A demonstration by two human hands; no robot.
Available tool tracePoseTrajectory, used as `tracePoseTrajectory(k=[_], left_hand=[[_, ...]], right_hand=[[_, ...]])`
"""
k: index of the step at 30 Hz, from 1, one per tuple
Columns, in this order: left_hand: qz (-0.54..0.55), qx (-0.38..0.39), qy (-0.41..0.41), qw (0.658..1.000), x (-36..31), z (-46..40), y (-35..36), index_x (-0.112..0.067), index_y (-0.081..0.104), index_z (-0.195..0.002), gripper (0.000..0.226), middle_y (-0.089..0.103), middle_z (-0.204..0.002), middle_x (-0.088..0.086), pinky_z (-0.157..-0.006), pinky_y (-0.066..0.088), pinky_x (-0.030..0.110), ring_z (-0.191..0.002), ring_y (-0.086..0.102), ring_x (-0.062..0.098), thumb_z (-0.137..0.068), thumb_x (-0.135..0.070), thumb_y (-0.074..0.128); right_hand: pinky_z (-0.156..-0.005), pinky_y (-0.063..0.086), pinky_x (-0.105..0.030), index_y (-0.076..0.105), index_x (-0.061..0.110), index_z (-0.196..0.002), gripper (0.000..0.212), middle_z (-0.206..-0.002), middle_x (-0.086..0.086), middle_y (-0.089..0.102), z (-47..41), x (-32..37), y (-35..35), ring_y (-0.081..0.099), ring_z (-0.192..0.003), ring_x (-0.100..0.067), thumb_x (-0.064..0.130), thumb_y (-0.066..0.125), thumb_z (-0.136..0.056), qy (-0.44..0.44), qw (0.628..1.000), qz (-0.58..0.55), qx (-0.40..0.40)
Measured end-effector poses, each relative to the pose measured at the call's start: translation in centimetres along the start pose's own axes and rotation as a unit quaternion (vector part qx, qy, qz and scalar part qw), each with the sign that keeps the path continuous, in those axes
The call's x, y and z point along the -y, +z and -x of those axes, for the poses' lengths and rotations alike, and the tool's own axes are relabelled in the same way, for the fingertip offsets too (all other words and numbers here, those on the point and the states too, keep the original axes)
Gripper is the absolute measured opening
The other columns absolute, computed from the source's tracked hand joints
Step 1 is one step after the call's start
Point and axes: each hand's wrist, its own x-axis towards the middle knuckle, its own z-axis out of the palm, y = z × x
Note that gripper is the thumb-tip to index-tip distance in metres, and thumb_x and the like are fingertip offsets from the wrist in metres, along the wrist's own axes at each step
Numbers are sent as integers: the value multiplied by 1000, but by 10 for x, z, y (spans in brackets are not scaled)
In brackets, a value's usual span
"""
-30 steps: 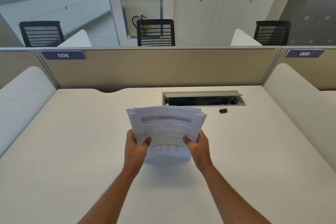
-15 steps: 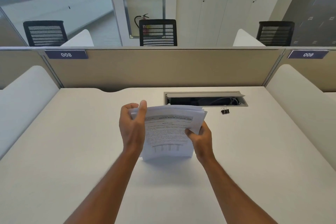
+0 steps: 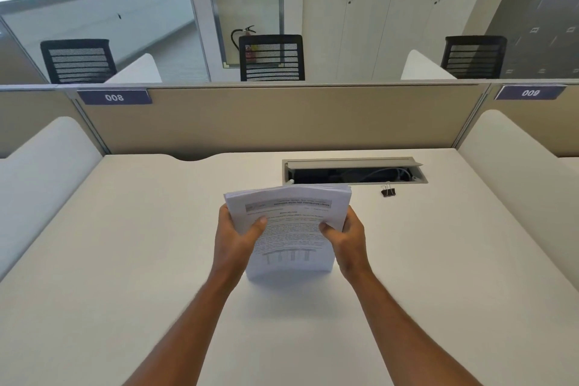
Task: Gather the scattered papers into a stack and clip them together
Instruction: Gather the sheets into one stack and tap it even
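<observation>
Printed white paper sheets (image 3: 289, 229), gathered into a stack, are held upright on the white desk (image 3: 125, 260), gripped at the sides by the left hand (image 3: 235, 238) and right hand (image 3: 344, 238) (thumbs in front). A small black binder clip (image 3: 388, 191) is seen near the open cable tray (image 3: 354, 171).

Stack of papers (image 3: 289, 229) upright at the middle of the desk (image 3: 125, 244), held from both sides

Left hand (image 3: 233, 236) on its left edge, right hand (image 3: 346, 236) on its right; bottom edge on the desk. Binder clip (image 3: 388, 191) lies behind and right of the stack, apart from it, just before the cable tray (image 3: 354, 171); partition (image 3: 282, 119) stands behind all
</observation>
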Motion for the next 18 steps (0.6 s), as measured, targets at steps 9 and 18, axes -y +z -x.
tracePoseTrajectory(k=[9,18], left_hand=[[-24,-17,17,999,10,1,3,-19,47,-129,43,63,-117,0,-83,59,30,-108,62,20,-93,-11,69],[-52,-12,31,998,27,12,5,-20,43,-141,45,61,-123,-6,-76,56,14,-112,61,16,-100,-8,57]], right_hand=[[-74,62,-31,61,21,-119,43,-109,-5,69,0,1,-2,67,-101,-23,21,65,-76,6,1000,-1,-1],[-76,62,-35,61,18,-118,42,-111,-9,69,2,-1,1,67,-101,-26,15,62,-76,20,1000,-14,8]])
